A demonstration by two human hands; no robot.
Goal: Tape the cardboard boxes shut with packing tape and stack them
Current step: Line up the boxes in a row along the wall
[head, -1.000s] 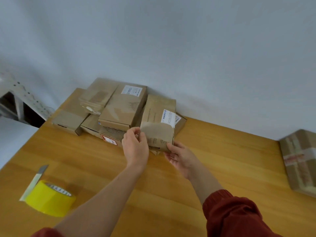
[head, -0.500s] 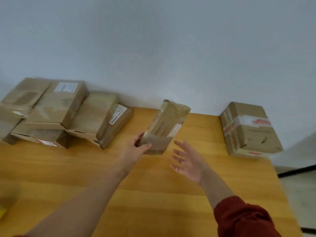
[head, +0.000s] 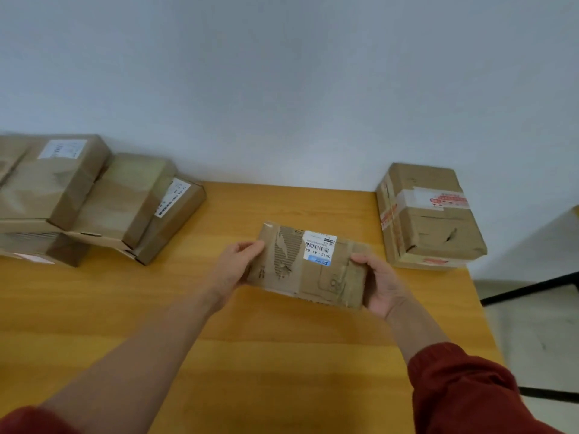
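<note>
Showing brown held box (head: 329, 277) against yellow-orange table (head: 219, 324).
Carrying white-and-blue label (head: 320, 247) with black bars, exposing ribbed stripes; showing red print on big box (head: 432, 227), dark red sleeve (head: 463, 389).

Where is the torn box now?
The torn box is centre of the head view, held between left hand and right hand, left of the red-taped box.
</note>
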